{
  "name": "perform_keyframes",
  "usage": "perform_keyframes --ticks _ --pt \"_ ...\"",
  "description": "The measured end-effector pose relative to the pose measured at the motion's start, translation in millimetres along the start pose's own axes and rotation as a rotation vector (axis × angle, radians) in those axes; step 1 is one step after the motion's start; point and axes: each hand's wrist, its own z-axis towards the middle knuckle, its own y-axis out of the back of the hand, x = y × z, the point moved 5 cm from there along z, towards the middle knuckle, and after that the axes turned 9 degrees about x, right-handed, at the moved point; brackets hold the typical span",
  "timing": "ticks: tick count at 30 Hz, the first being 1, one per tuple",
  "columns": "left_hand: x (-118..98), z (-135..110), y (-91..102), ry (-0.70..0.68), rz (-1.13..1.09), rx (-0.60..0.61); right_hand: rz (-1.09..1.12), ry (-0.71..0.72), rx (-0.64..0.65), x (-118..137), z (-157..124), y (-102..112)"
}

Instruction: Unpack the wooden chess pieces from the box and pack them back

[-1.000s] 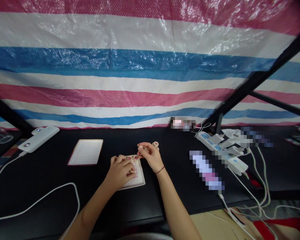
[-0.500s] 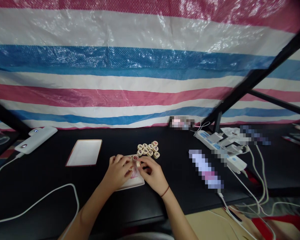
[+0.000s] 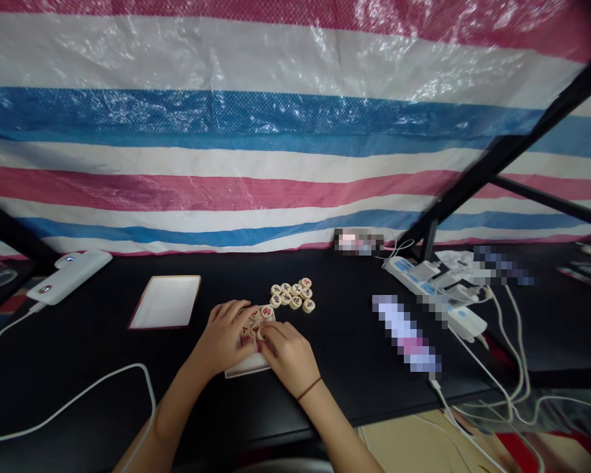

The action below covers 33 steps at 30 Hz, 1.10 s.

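Two bare hands worked over round pieces (image 3: 266,311) in a shallow white tray (image 3: 250,365) on a black desk (image 3: 354,341). The left hand (image 3: 221,336) arched across the tray's left side, its fingers slightly parted; whether it gripped anything could not be told. The right hand (image 3: 289,355) had its fingers drawn close together, tips at a piece near the tray's middle; whether they pinched it or only touched it was unclear.

The step in hand appeared to be placing or shifting pieces inside the tray, and the next move seemed to call for a light fingertip touch, with neighbouring pieces kept steady.

The pieces were thick, cream discs with rounded edges, those visible in the tray bearing red characters. Just beyond it sat a tight cluster (image 3: 296,301), mostly black-marked, with one red. To the left, apart from the tray, lay a box half (image 3: 166,302), flat and white inside with a dark red edge. Behind hung a glossy, creased striped sheet (image 3: 256,190) of woven plastic.
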Motion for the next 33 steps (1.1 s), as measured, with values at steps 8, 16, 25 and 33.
perform_keyframes --ticks 8,16,25,33 --pt "8 1 -9.1 0.029 -0.062 0.054 -0.053 -0.028 0.068 1 3 -2" --pt "8 1 -13.8 0.029 -0.084 0.055 -0.13 -0.074 0.112 2 8 -3" --pt "9 0 -13.2 0.018 -0.105 0.054 -0.114 -0.068 0.042 0 11 -9" --pt "8 2 -8.8 0.053 -0.075 0.038 0.209 -0.088 -0.032 -23 13 17"
